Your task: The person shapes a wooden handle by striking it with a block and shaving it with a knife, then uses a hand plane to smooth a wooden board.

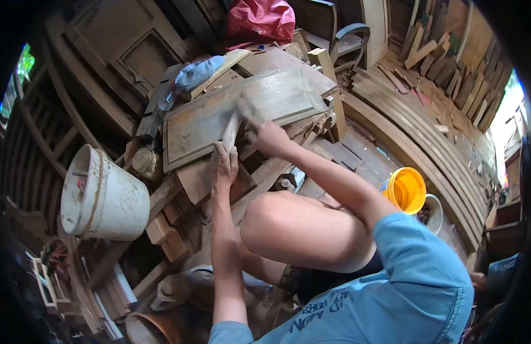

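Note:
A grey, dusty wooden panel (248, 106) with a raised frame lies tilted on a heap of timber. My left hand (224, 166) grips the lower end of a pale wooden stick-like tool (231, 131) that rests on the panel's near edge. My right hand (265, 135) is closed just to the right of it, near the tool's blurred upper end on the panel. Whether the right hand holds the tool or only presses beside it is unclear. My bare knee (294, 229) is raised below both arms.
A dirty white bucket (102, 198) stands at the left, a yellow bucket (407, 189) at the right. A plastic bottle (165, 102) and blue cloth (198, 71) lie beyond the panel. Stacked planks (414, 137) and offcuts fill the right; a red bag (261, 20) lies far back.

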Tool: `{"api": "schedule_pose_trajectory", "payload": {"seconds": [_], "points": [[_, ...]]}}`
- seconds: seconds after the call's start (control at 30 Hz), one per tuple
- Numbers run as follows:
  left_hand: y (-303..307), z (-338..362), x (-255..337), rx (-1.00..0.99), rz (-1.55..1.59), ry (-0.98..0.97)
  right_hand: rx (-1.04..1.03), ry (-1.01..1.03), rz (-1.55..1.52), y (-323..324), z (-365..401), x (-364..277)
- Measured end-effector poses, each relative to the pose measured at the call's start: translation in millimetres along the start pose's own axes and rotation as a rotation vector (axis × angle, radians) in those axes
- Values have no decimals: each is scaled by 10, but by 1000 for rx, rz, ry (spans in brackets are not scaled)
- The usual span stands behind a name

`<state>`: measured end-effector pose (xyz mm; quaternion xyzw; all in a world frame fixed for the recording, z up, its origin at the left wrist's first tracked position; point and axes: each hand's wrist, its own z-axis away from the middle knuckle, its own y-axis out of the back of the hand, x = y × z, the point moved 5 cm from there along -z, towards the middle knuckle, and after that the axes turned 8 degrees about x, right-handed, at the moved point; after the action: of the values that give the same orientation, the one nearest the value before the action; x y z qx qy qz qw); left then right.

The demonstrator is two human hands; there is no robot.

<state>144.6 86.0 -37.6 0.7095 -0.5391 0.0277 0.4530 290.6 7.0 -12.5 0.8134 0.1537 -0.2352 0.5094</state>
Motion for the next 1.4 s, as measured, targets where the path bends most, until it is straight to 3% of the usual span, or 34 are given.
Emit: {"api": "schedule_pose_trajectory", "payload": {"seconds": [0.03,0.07,0.1,0.17,0.2,0.3,0.33,0.37,0.47,0.5,0.57,0.6,0.7,0.83,0.9,1.0,1.1,1.13,1.17,1.23,1.27,1.37,1.4], "points": [[-9,-34,-66,6,-27,-5,166,118,-88,110,44,-155],[-48,-43,-121,15,-46,-1,-53,116,115,28,212,-203],[-76,-27,-105,-4,-35,7,-64,95,117,125,115,-141],[-24,-7,-1,57,57,-45,-21,-145,83,258,-168,161],[-115,-12,-135,32,86,-22,-17,-162,74,224,-76,134],[-4,-29,-111,41,37,9,131,-35,-18,241,77,-85],[-60,-24,-208,19,72,4,3,103,59,95,101,-86],[-127,-37,-290,36,156,-43,-12,89,59,70,50,63],[-12,-32,-47,-21,37,0,14,-349,-16,190,-410,419],[13,-18,-34,-38,32,-5,17,-363,-28,160,-260,338],[102,-42,-75,152,27,27,81,-115,13,244,75,-55],[92,-60,-177,175,91,8,-163,-114,157,180,122,-47],[72,-59,-135,97,69,80,-166,-188,67,283,-68,183],[53,-78,-96,43,137,78,225,-194,-3,414,-91,161],[42,-40,-133,58,123,105,170,-165,29,367,5,68],[3,-18,-121,-79,74,62,-135,78,223,270,149,-222],[-13,-30,-132,-63,124,45,-82,15,22,402,-26,-147],[18,-28,-83,-65,95,44,-75,-109,159,440,-151,20],[14,10,-73,-74,101,49,-56,198,382,175,-349,321],[3,-49,-57,-80,124,37,-46,-142,63,355,-78,-99],[8,-46,-86,-39,59,-40,-140,-5,106,240,29,-256],[-7,-20,-97,-95,173,96,-223,-27,122,389,-148,-155],[18,-23,-46,-87,186,118,-64,-111,453,835,-91,-573]]}}
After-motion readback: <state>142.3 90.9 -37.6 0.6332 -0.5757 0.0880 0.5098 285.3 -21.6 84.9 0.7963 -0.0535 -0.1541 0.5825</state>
